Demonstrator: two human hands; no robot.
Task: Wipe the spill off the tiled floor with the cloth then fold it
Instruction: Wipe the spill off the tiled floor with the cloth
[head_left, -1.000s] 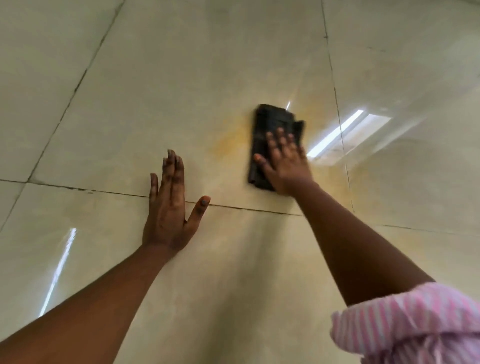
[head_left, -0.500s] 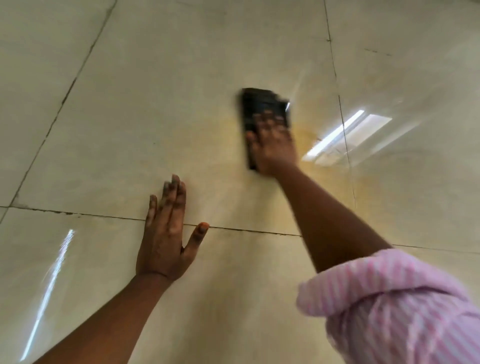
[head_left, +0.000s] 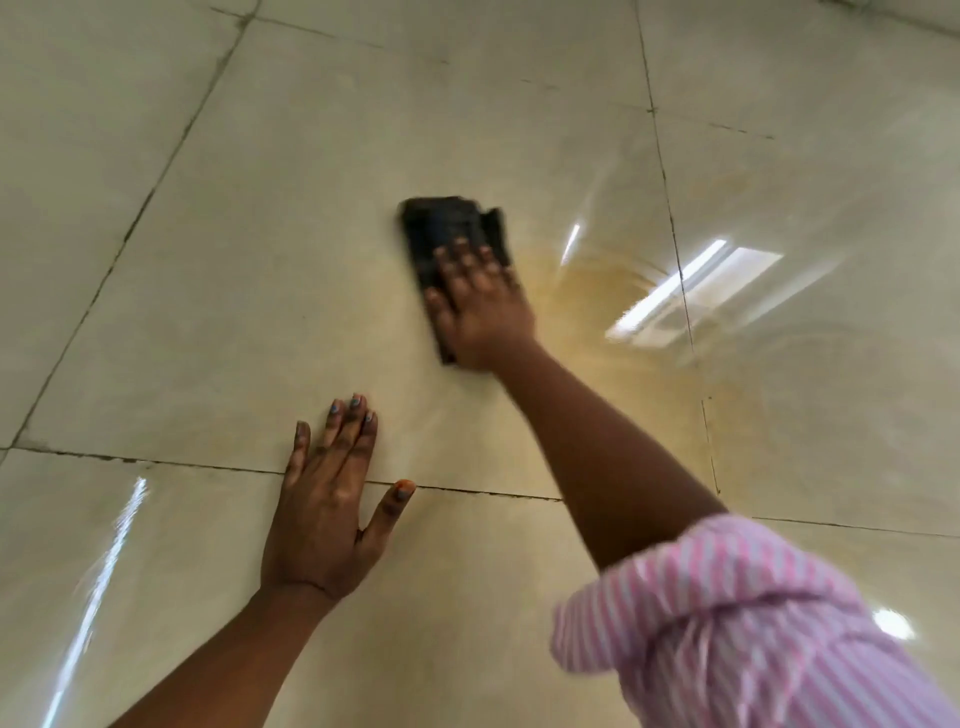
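A dark folded cloth (head_left: 445, 228) lies flat on the glossy beige tiled floor (head_left: 260, 260). My right hand (head_left: 480, 306) presses down on its near half, fingers spread over it, and looks motion-blurred. A yellowish smeared spill (head_left: 608, 291) spreads on the tile just right of the cloth and trails toward the lower right. My left hand (head_left: 332, 499) rests palm-down on the floor, fingers apart, straddling a grout line nearer to me and holding nothing.
Dark grout lines (head_left: 156, 462) divide the large tiles. A bright window reflection (head_left: 691, 296) glares on the floor right of the spill. My pink striped sleeve (head_left: 737, 613) fills the lower right corner.
My right hand has slid the cloth to the left and away, off the yellow patch, which now shows to its right. My left hand stays planted on the floor.
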